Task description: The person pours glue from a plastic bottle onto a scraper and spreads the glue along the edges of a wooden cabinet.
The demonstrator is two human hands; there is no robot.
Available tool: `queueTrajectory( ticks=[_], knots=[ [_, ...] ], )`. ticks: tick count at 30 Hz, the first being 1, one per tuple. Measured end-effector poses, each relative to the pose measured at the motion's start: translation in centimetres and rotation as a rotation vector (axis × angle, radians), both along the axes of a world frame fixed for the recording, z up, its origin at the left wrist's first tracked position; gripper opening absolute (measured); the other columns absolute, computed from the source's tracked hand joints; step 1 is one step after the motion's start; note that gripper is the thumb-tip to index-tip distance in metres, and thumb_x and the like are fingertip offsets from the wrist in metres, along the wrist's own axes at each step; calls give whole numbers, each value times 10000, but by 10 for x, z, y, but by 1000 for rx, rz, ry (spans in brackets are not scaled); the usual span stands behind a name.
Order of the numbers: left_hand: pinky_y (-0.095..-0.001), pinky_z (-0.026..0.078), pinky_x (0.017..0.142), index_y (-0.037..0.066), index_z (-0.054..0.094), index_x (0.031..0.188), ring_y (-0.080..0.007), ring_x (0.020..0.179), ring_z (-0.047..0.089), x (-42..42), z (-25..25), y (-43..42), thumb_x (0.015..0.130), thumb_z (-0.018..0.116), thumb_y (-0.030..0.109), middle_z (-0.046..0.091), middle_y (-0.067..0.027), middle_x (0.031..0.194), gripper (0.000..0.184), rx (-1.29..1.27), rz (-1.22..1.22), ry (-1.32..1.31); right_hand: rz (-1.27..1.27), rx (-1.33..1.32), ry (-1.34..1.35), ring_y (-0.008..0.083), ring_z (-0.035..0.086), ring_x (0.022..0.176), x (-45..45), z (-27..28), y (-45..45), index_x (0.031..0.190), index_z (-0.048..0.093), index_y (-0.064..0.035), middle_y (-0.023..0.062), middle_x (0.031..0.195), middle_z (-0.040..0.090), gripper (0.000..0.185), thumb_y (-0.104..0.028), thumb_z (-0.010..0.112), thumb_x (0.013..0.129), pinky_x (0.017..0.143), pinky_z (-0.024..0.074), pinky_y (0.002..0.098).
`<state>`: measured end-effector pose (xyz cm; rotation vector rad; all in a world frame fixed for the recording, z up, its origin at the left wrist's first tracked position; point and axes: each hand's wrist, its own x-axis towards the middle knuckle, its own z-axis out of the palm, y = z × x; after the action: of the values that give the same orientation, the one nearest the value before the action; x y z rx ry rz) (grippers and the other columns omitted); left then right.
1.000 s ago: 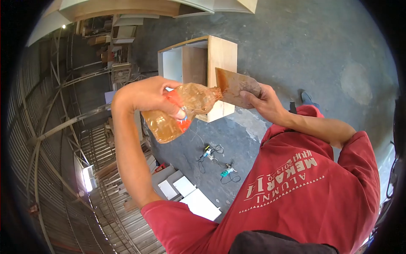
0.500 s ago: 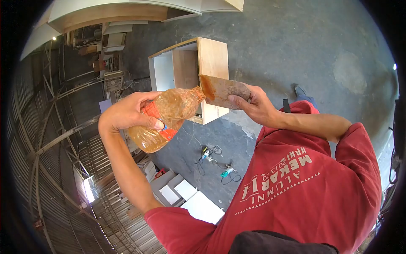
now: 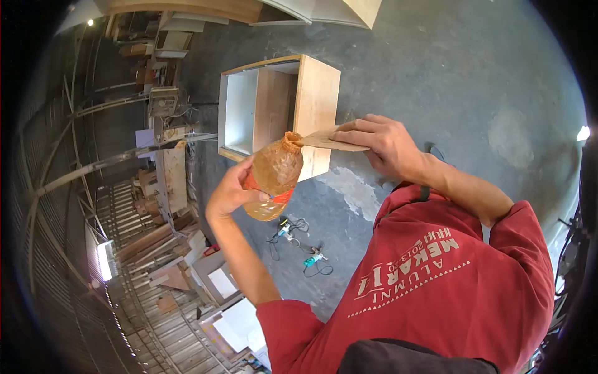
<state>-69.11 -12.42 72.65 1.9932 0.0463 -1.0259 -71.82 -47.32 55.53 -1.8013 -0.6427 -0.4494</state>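
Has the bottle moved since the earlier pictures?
Yes. Against the wooden cabinet, the bottle has turned more upright in view, its base swinging toward the picture's right.

Grey floor [image 3: 430, 81] with wooden cabinet [image 3: 318, 106], two corded tools [image 3: 313, 260]

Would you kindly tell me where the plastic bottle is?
In the head view, the plastic bottle is just left of centre, gripped in the left hand, its mouth at the flat piece held by the right hand.
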Motion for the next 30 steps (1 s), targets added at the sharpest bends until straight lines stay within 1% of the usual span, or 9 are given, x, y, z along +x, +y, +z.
queueTrajectory(
  ticks=[4,6,9,13,16,18,22,24,30],
  knots=[
    [-400,437,1208,1,381,1627,-216,1400,570,-61,-61,25,654,981,43,599,-79,1502,1144,-309,341,-279,89,-148,-44,296,712,922,20,4,-6,1234,755,-82,101,1058,761,402,12,729,844,832,586,412],
    [-396,440,1206,-9,394,1620,-213,1414,557,-82,-85,20,689,965,25,599,-92,1504,1093,-336,458,-361,195,177,471,250,697,840,23,21,-2,1216,742,-30,137,1015,761,269,-12,702,950,807,570,379],
    [-397,449,1201,-16,411,1611,-214,1398,572,-105,-128,17,715,964,35,590,-96,1523,1054,-367,502,-436,220,331,570,218,681,819,31,49,15,1228,719,16,155,964,751,220,-50,672,1024,801,557,344],
    [-400,457,1190,-13,444,1594,-225,1386,586,-119,-150,2,715,981,74,606,-107,1510,1034,-464,608,-508,297,241,517,211,698,876,33,84,46,1253,720,19,137,972,758,247,-60,682,1022,822,561,326],
    [-398,472,1174,-5,474,1579,-228,1378,595,-123,-153,3,717,989,94,623,-110,1492,1009,-545,675,-565,355,-66,283,237,731,946,29,105,72,1282,721,9,150,1033,766,281,-30,687,1005,854,574,337],
    [-410,458,1198,-11,470,1561,-228,1372,593,-125,-157,11,701,992,58,612,-105,1490,1008,-568,701,-580,369,-49,52,299,749,998,24,111,99,1278,729,1,173,1120,763,302,18,688,979,879,585,374],
    [-415,465,1193,-8,476,1554,-233,1372,596,-129,-169,31,696,999,69,615,-111,1485,1008,-607,768,-611,412,-111,37,352,748,1033,21,108,141,1279,730,-2,193,1185,752,331,65,674,960,899,590,397],
    [-391,493,1153,4,509,1550,-226,1339,627,-133,-178,46,723,992,140,649,-110,1459,967,-619,809,-681,401,-169,-20,362,740,1028,20,109,162,1281,735,-17,184,1186,755,353,78,673,946,893,592,405],
    [-395,499,1150,5,484,1562,-229,1340,628,-140,-189,83,736,969,105,652,-116,1442,963,-726,867,-680,357,-456,-180,338,730,1029,26,89,202,1299,744,-79,105,1186,767,513,86,716,814,873,607,412]
  ],
)
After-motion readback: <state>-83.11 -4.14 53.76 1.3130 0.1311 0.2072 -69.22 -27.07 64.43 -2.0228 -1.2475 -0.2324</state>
